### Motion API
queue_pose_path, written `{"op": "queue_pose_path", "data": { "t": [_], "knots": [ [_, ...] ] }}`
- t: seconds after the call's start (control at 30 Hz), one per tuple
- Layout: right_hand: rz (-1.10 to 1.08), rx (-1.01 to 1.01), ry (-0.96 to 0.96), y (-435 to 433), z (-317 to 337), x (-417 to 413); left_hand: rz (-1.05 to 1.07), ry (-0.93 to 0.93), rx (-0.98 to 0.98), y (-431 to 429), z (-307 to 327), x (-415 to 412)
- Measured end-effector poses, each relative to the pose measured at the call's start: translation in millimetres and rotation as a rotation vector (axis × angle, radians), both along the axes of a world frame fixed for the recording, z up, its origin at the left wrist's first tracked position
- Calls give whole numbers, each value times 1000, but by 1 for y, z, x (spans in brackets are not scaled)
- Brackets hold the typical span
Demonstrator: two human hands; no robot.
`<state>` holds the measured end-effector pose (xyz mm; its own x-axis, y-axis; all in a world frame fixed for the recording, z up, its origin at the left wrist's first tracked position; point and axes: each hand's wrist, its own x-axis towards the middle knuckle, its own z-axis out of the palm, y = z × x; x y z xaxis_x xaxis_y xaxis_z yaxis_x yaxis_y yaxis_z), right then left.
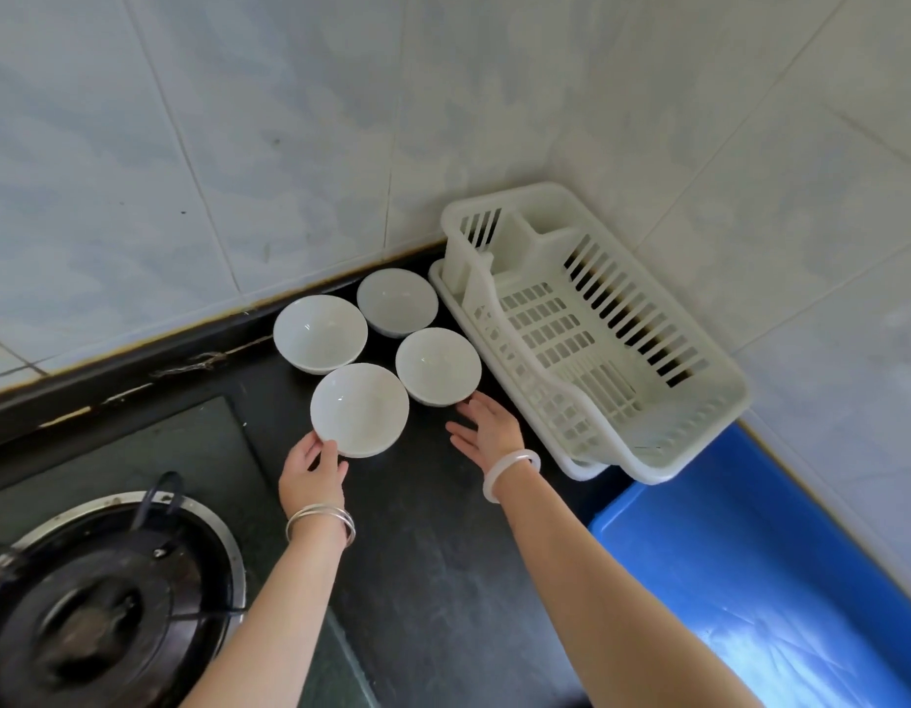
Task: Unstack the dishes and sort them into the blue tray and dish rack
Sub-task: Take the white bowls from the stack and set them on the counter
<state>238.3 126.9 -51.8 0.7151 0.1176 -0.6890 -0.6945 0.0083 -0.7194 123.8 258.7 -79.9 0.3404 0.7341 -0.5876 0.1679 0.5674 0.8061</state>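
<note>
Several white bowls sit upright on the black counter in a tight cluster: a near-left bowl point(359, 409), a near-right bowl point(438, 366), a far-left bowl point(320, 333) and a far-right bowl point(397, 301). My left hand point(310, 472) grips the near rim of the near-left bowl. My right hand point(489, 426) is open, fingers spread, fingertips at the near edge of the near-right bowl. The white slatted dish rack point(698, 426) stands empty to the right, against the wall. The blue tray point(749, 580) lies empty at the lower right.
A gas burner point(106, 605) with a black pan support fills the lower left on a dark glass hob. Pale tiled walls point(290, 120) close the counter at the back and right. Bare black counter point(443, 554) lies between my forearms.
</note>
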Motion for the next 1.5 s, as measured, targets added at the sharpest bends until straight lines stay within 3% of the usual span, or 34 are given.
{"op": "queue_pose_path", "data": {
  "t": [0.3,0.53,0.9,1.23,1.5],
  "knots": [
    [145,-81,-82,-84,38,-60,-286,-7,64,-53,7,-38],
    [114,-354,-252,-201,47,-133,-691,22,236,-149,31,-65],
    [81,-868,-205,-322,21,-232,-1389,184,516,-273,31,-121],
    [214,-1108,-158,-325,16,-239,-1394,224,480,-283,30,-134],
    [275,-1223,-222,-325,20,-237,-1360,245,309,-275,19,-138]
  ]
}}
